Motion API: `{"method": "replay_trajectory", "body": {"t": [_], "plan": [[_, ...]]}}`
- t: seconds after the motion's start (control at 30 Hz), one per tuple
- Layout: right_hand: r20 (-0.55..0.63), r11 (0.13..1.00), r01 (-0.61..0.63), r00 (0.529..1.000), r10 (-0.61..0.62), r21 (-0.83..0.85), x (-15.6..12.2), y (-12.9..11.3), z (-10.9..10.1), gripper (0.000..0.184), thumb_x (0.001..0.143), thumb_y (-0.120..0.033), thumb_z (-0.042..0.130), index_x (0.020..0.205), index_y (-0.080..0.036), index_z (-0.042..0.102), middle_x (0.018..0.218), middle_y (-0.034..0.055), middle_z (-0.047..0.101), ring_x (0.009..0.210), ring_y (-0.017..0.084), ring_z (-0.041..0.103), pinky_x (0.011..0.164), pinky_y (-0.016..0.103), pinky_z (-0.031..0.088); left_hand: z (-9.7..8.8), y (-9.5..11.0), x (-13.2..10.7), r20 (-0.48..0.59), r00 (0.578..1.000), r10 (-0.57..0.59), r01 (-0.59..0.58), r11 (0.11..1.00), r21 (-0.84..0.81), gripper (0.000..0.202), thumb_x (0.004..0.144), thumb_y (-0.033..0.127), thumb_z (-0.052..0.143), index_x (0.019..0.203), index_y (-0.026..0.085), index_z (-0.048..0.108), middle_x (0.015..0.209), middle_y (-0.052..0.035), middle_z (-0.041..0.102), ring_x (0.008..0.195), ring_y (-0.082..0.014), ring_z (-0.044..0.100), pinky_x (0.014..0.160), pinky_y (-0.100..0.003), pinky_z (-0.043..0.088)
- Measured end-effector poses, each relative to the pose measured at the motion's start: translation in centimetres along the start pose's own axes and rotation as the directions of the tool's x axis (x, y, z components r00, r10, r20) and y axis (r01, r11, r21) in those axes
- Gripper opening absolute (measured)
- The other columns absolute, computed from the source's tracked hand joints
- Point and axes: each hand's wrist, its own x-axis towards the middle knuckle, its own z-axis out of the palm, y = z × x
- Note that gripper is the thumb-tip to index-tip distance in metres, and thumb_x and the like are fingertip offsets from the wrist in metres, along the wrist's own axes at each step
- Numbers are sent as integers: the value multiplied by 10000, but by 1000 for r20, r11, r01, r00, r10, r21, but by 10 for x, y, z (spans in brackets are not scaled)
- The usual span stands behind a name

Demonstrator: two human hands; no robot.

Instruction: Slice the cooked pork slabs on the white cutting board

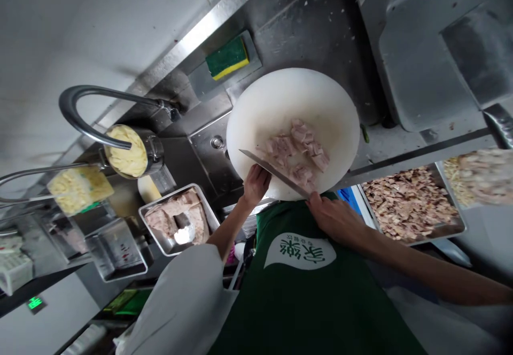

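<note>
A knife lies slantwise over the near part of a round white cutting board, its tip pointing up and left. My right hand is closed round its handle at the board's near edge. My left hand is by the blade toward the tip, fingers curled against or just under it; what they hold, if anything, is hidden. Several pieces of pale cooked meat sit in the middle of the board beyond the blade, some cut into slices.
Left of the board are a sink, a metal tray of large meat pieces, a curved faucet and a pot of pale slices. A green-yellow sponge lies behind. At right stands a tray full of chopped meat.
</note>
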Motion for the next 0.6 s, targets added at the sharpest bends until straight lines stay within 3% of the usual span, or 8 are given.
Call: {"method": "replay_trajectory", "body": {"t": [0.23,0.4,0.53,0.6], "plan": [[-33,1000,17,999,-16,18,10,-6,-8,348,1039,-238,230,1189,-88,505,859,162,705,793,270,708,628,337,461,3,-4,-3,31,998,-53,54,997,-48,171,976,235,528,909,171,672,920,-96,649,976,-227,606,859,-404,548],[81,999,-47,996,45,23,4,0,-3,362,1040,-285,244,1124,-117,553,775,130,701,681,267,692,595,346,456,3,-2,-3,22,999,-50,52,996,-74,151,973,249,545,966,176,677,969,-92,666,1017,-221,622,879,-401,562],[-38,995,88,995,-89,-38,64,-17,-17,379,1002,-148,263,1244,-34,530,976,214,711,882,272,697,712,346,493,3,-3,-3,-18,1000,-16,15,997,-78,133,966,221,558,1004,180,679,977,-84,678,1015,-210,630,885,-386,570],[-82,995,87,992,-91,-48,93,-26,-27,421,1022,-175,214,1272,-18,514,1024,229,700,936,278,685,765,361,498,3,-3,-3,-51,999,-18,15,998,-64,151,968,212,552,1052,177,673,1017,-89,682,1018,-205,631,901,-389,568]]}}
